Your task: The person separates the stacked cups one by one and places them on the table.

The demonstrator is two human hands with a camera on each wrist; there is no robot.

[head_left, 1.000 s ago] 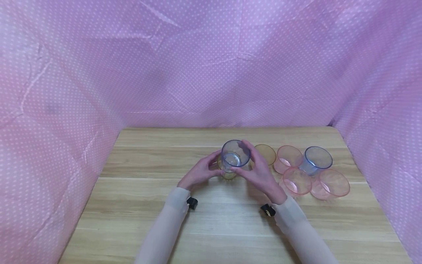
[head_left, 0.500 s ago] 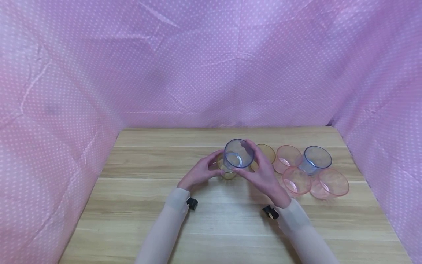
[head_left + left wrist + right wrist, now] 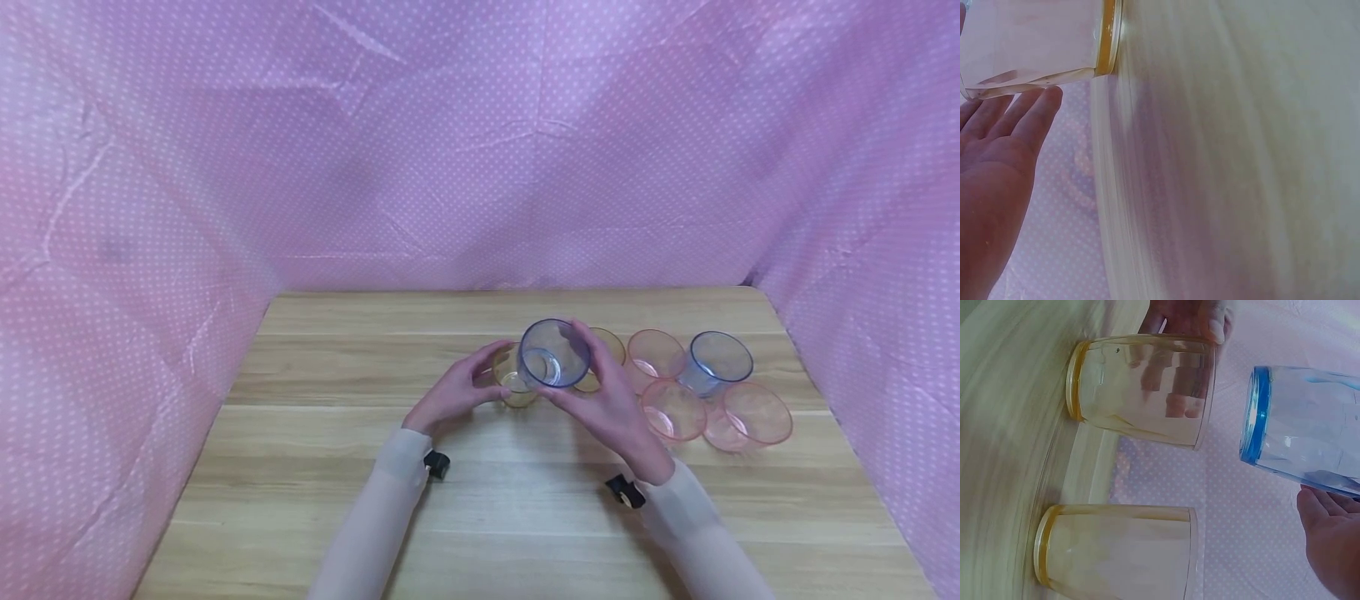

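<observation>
My right hand grips a clear blue-tinted cup between thumb and fingers, up off the table. In the right wrist view, this blue cup hangs apart from two yellow cups, its thick blue base showing. My left hand curls thumb and fingers round a clear yellow-tinted cup, which stands upright on the table. The left wrist view shows that yellow cup with fingers along its side. Behind the right hand, partly hidden, stands a second yellow cup.
To the right, three pink cups stand upright: one pink cup in the back row, another pink cup and a third pink cup in front. A blue cup ends the back row. Pink dotted cloth surrounds the wooden table.
My right hand has carried the blue cup rightward, from over the left yellow cup toward the second yellow one, uncovering more of the left cup. The left hand stays in place.
</observation>
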